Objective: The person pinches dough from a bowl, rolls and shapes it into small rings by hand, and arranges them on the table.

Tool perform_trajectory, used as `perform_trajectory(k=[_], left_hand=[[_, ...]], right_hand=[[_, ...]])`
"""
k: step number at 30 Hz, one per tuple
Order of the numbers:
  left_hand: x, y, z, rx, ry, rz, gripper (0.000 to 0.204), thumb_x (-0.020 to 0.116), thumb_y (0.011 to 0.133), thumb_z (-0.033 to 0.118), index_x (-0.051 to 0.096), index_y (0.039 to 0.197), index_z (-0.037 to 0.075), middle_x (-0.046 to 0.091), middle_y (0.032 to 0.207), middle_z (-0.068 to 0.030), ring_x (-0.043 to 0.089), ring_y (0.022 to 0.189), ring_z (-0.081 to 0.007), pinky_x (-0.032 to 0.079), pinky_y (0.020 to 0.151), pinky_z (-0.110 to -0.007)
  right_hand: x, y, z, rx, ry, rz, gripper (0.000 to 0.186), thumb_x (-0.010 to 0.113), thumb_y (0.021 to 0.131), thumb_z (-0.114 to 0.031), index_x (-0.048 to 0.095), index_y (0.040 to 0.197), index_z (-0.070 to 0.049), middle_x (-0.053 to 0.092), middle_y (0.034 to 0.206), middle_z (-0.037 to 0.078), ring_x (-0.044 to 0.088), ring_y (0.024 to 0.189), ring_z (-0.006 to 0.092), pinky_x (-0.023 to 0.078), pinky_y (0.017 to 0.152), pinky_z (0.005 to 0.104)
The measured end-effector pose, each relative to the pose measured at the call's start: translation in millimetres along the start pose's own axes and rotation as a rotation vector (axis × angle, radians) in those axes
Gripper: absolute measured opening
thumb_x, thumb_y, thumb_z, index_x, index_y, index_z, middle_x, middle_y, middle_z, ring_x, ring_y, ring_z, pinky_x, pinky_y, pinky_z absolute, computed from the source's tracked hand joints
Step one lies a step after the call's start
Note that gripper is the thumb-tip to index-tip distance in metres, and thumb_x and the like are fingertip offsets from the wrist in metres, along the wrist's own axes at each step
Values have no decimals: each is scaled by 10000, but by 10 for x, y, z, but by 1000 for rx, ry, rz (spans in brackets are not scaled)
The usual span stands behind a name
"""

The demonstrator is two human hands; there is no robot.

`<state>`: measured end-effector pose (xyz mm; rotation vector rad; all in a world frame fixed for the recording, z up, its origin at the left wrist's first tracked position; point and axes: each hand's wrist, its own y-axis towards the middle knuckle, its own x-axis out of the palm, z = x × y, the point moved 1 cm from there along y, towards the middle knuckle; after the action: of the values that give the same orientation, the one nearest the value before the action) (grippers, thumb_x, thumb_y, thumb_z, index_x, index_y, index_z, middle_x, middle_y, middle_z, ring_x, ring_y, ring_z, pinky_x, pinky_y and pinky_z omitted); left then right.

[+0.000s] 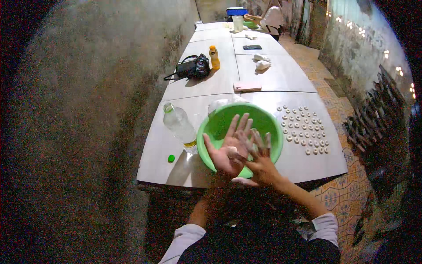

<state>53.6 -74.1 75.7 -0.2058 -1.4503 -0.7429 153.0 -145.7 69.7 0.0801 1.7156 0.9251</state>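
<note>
My left hand [228, 149] is palm up over a green basin [215, 116], its fingers stretched out and spread. A small pale lump of dough [233, 152] appears to lie on that palm, partly covered. My right hand [260, 167] is beside and partly over the left one, palm down. Its fingers are spread and smeared by motion, and they touch or nearly touch the left palm. Whitish residue coats both hands. To the right of the basin, several small pale dough rings [303, 130] lie in rows on the white table [160, 145].
Left of the basin stand a clear plastic bottle [179, 125] and a green cap [171, 158]. Farther off are a black bag [193, 67], an orange bottle [214, 58], a pink box [247, 86], white bundles [262, 64] and a dark phone [252, 47]. Another person [270, 20] works at the far end.
</note>
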Motion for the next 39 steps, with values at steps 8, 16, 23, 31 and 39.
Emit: perform_trajectory(k=[8, 16, 23, 31, 39], left_hand=[[-36, 13, -84, 15, -5, -8, 976, 303, 758, 754, 171, 1395, 26, 193, 1442, -182, 182, 1338, -308, 134, 1092, -469], [-113, 180, -20, 621, 407, -56, 1008, 179, 722, 805, 123, 1425, 85, 97, 1486, -113, 59, 1377, -236, 19, 1094, -407], [-137, 176, -39, 564, 390, -140, 995, 187, 736, 792, 118, 1423, 76, 70, 1488, -110, 31, 1378, -237, 7, 1099, -423], [-77, 113, -43, 382, 184, -129, 1009, 269, 726, 793, 126, 1419, 74, 95, 1482, -121, 56, 1374, -253, 31, 1097, -461], [-24, 100, -69, 110, -57, -132, 1113, 310, 667, 835, 82, 1414, 43, 60, 1473, -170, 55, 1367, -283, 77, 1100, -471]], right_hand=[[-22, 22, -45, 142, 89, -154, 774, 570, 724, -621, 392, 1336, -181, 115, 1468, 175, 36, 1352, 396, -55, 1037, 580], [140, 62, -198, 239, 147, -22, 822, 513, 754, -630, 308, 1374, -131, 55, 1466, 222, 12, 1347, 419, -27, 1014, 613], [164, 94, -152, 203, 41, 24, 917, 508, 730, -668, 276, 1380, -64, 40, 1466, 225, -7, 1348, 416, -65, 1002, 618], [-17, 87, -134, 327, 303, 141, 890, 552, 728, -625, 280, 1383, -87, 28, 1473, 204, -31, 1352, 403, -82, 1017, 589], [-83, 100, -236, 167, -16, 62, 841, 538, 714, -648, 357, 1347, -126, 85, 1471, 192, -7, 1345, 423, -96, 1014, 603]])
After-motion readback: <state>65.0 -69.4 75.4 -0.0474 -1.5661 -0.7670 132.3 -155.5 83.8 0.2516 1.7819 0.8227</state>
